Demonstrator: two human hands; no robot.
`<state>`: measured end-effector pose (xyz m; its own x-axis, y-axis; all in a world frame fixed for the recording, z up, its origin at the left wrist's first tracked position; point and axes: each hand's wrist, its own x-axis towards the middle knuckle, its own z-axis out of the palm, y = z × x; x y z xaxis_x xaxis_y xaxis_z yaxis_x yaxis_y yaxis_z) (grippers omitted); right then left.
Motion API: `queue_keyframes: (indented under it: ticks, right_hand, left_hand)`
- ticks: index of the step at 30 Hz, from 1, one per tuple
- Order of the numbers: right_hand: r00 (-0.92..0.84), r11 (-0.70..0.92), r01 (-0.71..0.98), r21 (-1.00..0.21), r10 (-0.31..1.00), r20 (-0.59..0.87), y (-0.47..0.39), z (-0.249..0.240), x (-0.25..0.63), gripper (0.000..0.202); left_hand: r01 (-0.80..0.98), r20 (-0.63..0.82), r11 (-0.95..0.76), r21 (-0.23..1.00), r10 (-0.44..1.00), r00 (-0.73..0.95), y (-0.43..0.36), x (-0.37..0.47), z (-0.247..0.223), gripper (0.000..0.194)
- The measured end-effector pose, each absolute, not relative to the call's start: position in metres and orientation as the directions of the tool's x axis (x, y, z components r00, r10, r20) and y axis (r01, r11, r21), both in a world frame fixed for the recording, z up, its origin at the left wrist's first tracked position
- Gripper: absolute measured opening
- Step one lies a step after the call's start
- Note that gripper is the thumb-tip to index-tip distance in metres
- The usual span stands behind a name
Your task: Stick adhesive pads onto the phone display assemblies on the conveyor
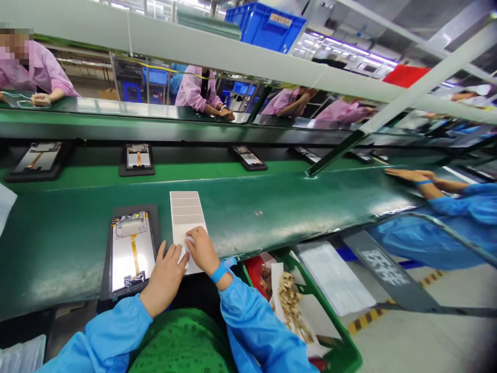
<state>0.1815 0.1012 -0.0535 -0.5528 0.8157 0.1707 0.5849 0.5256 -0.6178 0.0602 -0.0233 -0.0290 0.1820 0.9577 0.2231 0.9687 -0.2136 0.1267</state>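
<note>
A white sheet of grey rectangular stickers [187, 212] lies on the green bench, its lower half bare of grey strips. My left hand [165, 277] rests at the sheet's lower left edge, fingers spread. Over the lower part of the sheet, my right hand [204, 253] has its fingers bent into a pinch; what is between the fingertips, if anything, is too small to make out. Left of the sheet lies an opened tablet [121, 259] on a dark foam tray [154, 223]. Its circuit board, silver back and orange ribbon cable show.
Beyond the bench [264, 212], a green conveyor belt [186, 173] carries several opened tablets on dark trays. A green bin [345, 342] with scraps stands low at my right. A slanted post [337, 153] rises from the bench. A co-worker's blue sleeve [466, 202] is at far right.
</note>
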Motion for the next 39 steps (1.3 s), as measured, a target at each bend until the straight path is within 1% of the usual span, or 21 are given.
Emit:
queue_keyframes:
  ticks: [3, 6, 10, 16, 19, 25, 29, 32, 34, 36, 39]
  right_hand:
    - [-0.503, 0.5, 0.606, -0.619, 0.844, 0.189, 0.094, -0.054, 0.18, 0.026]
    - [-0.465, 0.473, 0.625, -0.621, 0.864, 0.191, 0.089, -0.052, 0.177, 0.024]
    - [-0.435, 0.447, 0.631, -0.634, 0.881, 0.188, 0.088, -0.051, 0.173, 0.021]
    - [-0.402, 0.425, 0.644, -0.637, 0.895, 0.191, 0.086, -0.052, 0.17, 0.023]
    - [-0.401, 0.425, 0.64, -0.64, 0.895, 0.194, 0.085, -0.052, 0.17, 0.022]
    - [-0.397, 0.458, 0.603, -0.653, 0.882, 0.253, 0.073, -0.056, 0.175, 0.036]
    - [-0.404, 0.474, 0.591, -0.653, 0.874, 0.269, 0.069, -0.057, 0.174, 0.03]
    - [-0.393, 0.462, 0.591, -0.662, 0.881, 0.263, 0.072, -0.054, 0.173, 0.019]
    - [-0.38, 0.444, 0.584, -0.679, 0.889, 0.255, 0.075, -0.05, 0.175, 0.012]
    - [-0.344, 0.408, 0.551, -0.728, 0.906, 0.247, 0.078, -0.045, 0.179, 0.009]
    - [-0.252, 0.308, 0.431, -0.848, 0.944, 0.215, 0.083, -0.031, 0.183, 0.013]
  left_hand:
    - [0.967, 0.209, -0.222, 0.127, 0.959, 0.192, -0.022, 0.058, -0.029, 0.041]
    - [0.967, 0.204, -0.229, 0.116, 0.958, 0.202, -0.021, 0.057, -0.032, 0.04]
    - [0.964, 0.213, -0.239, 0.121, 0.954, 0.21, -0.022, 0.056, -0.036, 0.042]
    - [0.956, 0.217, -0.264, 0.125, 0.948, 0.234, -0.022, 0.054, -0.037, 0.047]
    - [0.955, 0.223, -0.262, 0.136, 0.948, 0.228, -0.022, 0.053, -0.036, 0.046]
    - [0.959, 0.216, -0.251, 0.131, 0.952, 0.219, -0.022, 0.054, -0.033, 0.045]
    - [0.957, 0.218, -0.244, 0.158, 0.954, 0.208, -0.022, 0.055, -0.033, 0.046]
    - [0.957, 0.224, -0.239, 0.167, 0.954, 0.199, -0.023, 0.055, -0.034, 0.042]
    - [0.959, 0.225, -0.236, 0.158, 0.954, 0.198, -0.023, 0.055, -0.036, 0.041]
    - [0.96, 0.226, -0.231, 0.156, 0.955, 0.193, -0.023, 0.055, -0.039, 0.043]
    - [0.959, 0.229, -0.224, 0.174, 0.956, 0.182, -0.022, 0.057, -0.041, 0.044]
